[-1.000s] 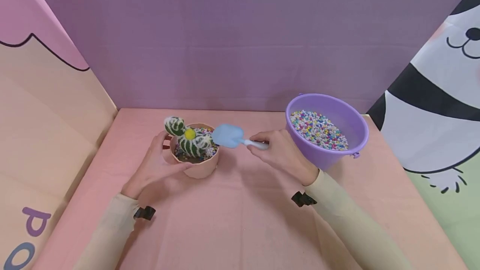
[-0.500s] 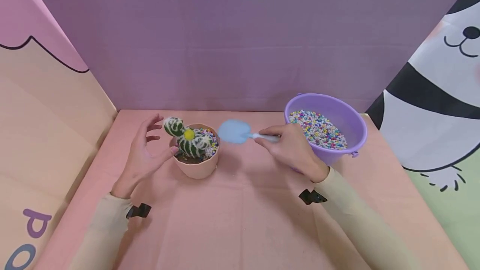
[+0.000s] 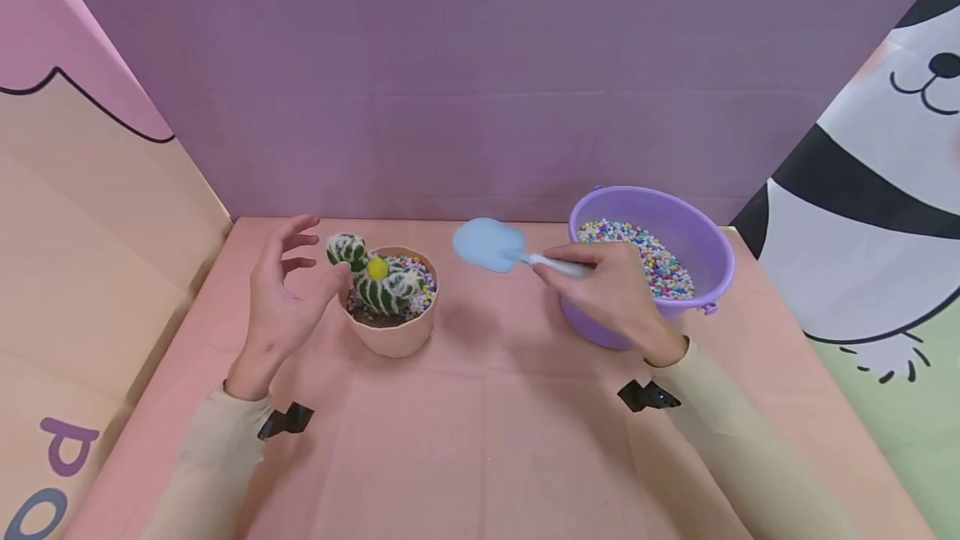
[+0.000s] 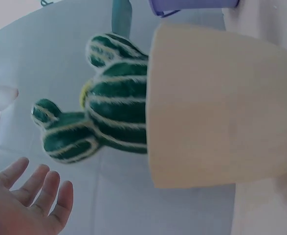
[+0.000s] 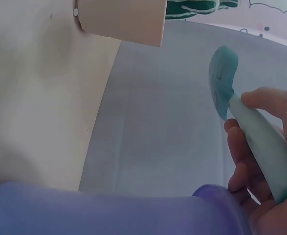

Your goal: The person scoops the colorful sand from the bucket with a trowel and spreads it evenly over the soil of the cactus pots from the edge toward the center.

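A green cactus (image 3: 381, 293) with white stripes and a yellow bloom stands in a peach pot (image 3: 397, 338), colourful beads around its base. Left of it my left hand (image 3: 288, 290) hovers with fingers spread and holds nothing; in the left wrist view the fingers (image 4: 50, 196) are apart from the cactus. My right hand (image 3: 611, 286) grips the pale handle of a small blue shovel (image 3: 489, 244), held up between pot and bucket. In the right wrist view the thumb and fingers wrap the shovel handle (image 5: 263, 147), and its blade shows nearly edge-on.
A purple bucket (image 3: 697, 257), part filled with multicoloured beads (image 3: 663, 265), stands at the right, partly behind my right hand. The pink tabletop (image 3: 450, 440) meets a purple backdrop (image 3: 480, 82) at the back, with printed panels on both sides.
My left hand has let go of the pot and drawn up and left. My right hand has carried the shovel up and right, away from the pot toward the bucket.
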The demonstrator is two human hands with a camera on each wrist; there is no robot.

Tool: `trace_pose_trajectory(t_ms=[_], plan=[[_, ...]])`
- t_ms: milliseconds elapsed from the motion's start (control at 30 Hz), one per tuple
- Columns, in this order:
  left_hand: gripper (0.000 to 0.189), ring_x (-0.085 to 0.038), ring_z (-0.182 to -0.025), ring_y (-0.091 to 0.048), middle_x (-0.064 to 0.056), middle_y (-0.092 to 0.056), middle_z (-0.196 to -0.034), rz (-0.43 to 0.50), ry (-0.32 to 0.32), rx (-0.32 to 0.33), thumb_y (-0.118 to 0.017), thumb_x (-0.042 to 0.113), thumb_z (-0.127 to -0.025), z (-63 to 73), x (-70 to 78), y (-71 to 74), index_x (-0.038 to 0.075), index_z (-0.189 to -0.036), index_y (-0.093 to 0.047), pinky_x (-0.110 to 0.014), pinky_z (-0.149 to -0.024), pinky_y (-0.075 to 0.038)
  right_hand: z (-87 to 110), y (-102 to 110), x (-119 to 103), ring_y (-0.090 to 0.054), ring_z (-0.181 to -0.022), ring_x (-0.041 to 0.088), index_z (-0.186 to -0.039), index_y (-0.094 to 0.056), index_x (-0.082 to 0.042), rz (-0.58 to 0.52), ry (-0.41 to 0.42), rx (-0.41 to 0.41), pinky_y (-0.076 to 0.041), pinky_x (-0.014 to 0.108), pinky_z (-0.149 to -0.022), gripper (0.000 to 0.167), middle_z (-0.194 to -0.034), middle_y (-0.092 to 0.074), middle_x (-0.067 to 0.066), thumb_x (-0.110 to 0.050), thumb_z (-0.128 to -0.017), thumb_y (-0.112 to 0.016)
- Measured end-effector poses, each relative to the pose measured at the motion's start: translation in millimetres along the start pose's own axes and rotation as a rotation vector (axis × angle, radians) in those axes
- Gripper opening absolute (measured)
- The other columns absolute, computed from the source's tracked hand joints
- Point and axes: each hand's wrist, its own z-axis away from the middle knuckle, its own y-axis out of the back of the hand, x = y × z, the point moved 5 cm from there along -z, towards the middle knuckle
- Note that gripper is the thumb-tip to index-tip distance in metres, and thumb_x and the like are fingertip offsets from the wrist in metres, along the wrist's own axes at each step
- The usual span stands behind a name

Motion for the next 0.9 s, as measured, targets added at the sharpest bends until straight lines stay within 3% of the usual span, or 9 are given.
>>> trace_pose_trajectory(t_ms=[233,400,600,900], plan=[[0.062,-0.012,-0.123,-0.059,0.013,-0.061,-0.139,0.021,-0.038,0.021,-0.078,0.002,-0.087,0.5,16.4,-3.2,0.003,-0.146,-0.059,-0.025,-0.096,-0.049,6.3,8,5,-0.069,-0.075,-0.005,-0.095,-0.089,-0.021,-0.05,-0.025,0.061,-0.05,0.011,-0.067,0.012,-0.089,-0.084,-0.002,-0.024,-0.084,-0.091],[0.06,-0.015,-0.122,-0.06,0.014,-0.062,-0.137,0.032,-0.074,0.045,-0.078,0.002,-0.086,1.1,28.9,-6.3,0.001,-0.144,-0.061,-0.027,-0.097,-0.049,11.2,17,9,-0.072,-0.084,-0.004,-0.098,-0.088,-0.023,-0.104,-0.117,0.058,-0.053,0.011,-0.072,0.017,-0.096,-0.084,0.0,-0.032,-0.084,-0.092],[0.059,-0.02,-0.12,-0.062,0.016,-0.064,-0.136,0.054,-0.149,0.029,-0.078,0.002,-0.084,1.8,43.2,-15.0,-0.003,-0.141,-0.062,-0.027,-0.095,-0.053,13.8,26,11,-0.07,-0.08,-0.008,-0.1,-0.088,-0.022,-0.07,-0.137,0.063,-0.051,0.01,-0.067,0.022,-0.094,-0.084,0.004,-0.032,-0.081,-0.095],[0.051,-0.02,-0.103,-0.062,-0.015,-0.068,-0.116,0.006,-0.231,-0.032,-0.078,0.006,-0.085,4.7,49.3,-36.0,0.002,-0.135,-0.067,-0.025,-0.085,-0.053,15.0,30,10,-0.074,-0.087,-0.006,-0.097,-0.088,-0.023,-0.114,-0.119,0.079,-0.055,0.01,-0.074,0.017,-0.094,-0.084,-0.002,-0.027,-0.082,-0.095]])
